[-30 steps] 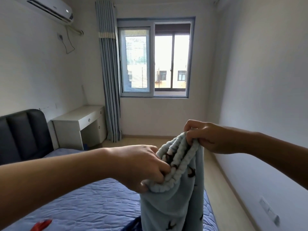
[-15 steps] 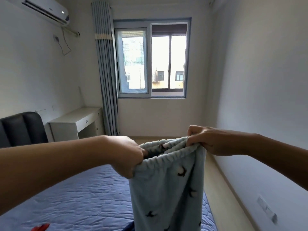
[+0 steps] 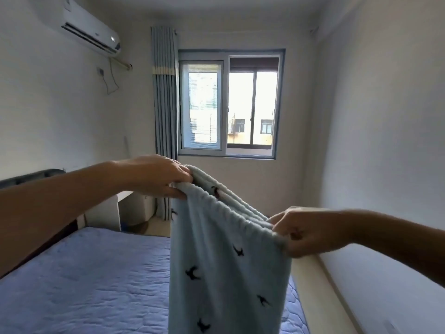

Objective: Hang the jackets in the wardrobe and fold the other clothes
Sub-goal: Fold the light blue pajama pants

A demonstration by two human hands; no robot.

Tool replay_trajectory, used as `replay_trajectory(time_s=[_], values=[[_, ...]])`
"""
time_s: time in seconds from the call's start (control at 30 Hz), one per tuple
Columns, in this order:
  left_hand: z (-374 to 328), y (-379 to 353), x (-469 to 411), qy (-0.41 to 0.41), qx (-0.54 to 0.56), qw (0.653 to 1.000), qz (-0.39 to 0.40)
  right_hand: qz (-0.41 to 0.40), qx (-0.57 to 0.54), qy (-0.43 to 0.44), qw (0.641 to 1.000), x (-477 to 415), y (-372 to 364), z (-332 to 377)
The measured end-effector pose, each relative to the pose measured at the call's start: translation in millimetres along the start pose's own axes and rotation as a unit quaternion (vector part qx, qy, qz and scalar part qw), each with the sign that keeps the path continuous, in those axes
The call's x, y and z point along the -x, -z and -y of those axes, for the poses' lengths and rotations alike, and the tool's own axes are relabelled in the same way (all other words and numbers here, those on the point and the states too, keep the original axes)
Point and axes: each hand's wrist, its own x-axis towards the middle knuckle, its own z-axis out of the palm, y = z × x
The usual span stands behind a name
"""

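A pair of light blue fleece trousers (image 3: 226,273) with small dark bird prints hangs in the air over the bed. My left hand (image 3: 156,177) grips the left end of the elastic waistband, held higher. My right hand (image 3: 305,233) pinches the right end of the waistband, lower and nearer to me. The waistband is stretched out between the two hands, sloping down to the right. The legs drop out of view at the bottom edge.
A bed with a blue quilted cover (image 3: 84,285) lies below left, its dark headboard (image 3: 31,177) against the left wall. A white desk (image 3: 106,213) stands past it by the curtain (image 3: 165,116) and window (image 3: 228,104). A strip of floor (image 3: 313,297) runs along the right wall.
The hands have pulled apart and stretched the waistband wide. My left hand has risen and my right hand has dropped. The view has tilted, and the red item on the bed is out of view.
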Motion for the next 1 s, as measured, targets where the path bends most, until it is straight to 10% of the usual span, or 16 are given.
replay_trajectory(time_s=[0.17,0.47,0.73,0.83,1.0], values=[[5,-12,12,-0.04,-0.035,0.998,-0.02,0.103,-0.001,-0.025,0.994,-22,-11,7],[13,14,71,0.142,0.113,0.975,-0.132,-0.189,-0.121,0.043,0.974,-67,47,-43],[17,54,98,0.28,0.266,0.851,-0.355,-0.227,-0.403,0.21,0.861,-119,89,-7],[30,52,118,0.321,0.312,0.85,-0.277,-0.174,-0.431,0.217,0.858,-157,90,4],[87,16,139,0.444,0.242,0.862,0.022,-0.134,-0.043,0.102,0.985,-269,84,18]])
